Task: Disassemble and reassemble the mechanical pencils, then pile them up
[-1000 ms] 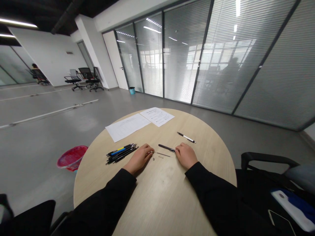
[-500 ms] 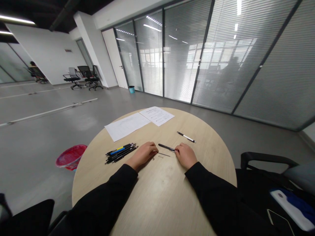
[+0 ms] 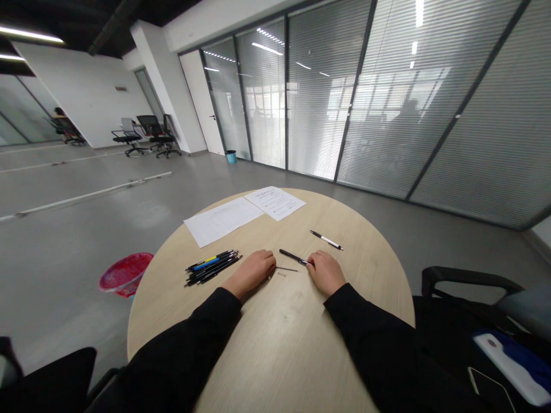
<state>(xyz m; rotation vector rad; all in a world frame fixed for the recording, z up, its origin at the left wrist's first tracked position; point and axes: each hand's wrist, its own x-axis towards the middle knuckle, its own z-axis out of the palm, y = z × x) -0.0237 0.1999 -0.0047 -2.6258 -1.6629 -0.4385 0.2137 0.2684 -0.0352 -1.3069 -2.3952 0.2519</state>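
Currently, the right hand (image 3: 327, 273) pinches one black pen (image 3: 293, 257) on the round wooden table (image 3: 284, 327); the left hand (image 3: 252, 272), its grip unclear, sits beside one thin metal rod (image 3: 286, 269).

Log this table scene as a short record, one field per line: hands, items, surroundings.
left hand: left hand, resting on the table, fingertips near a thin metal rod
right hand: right hand, fingers at the tip of a black pen; grip unclear
small part: small metal piece, beside the rod
pens: bundle of pens, left of the left hand; white pen, beyond the right hand
paper: two white sheets
surface: round wooden table
floor: red basket
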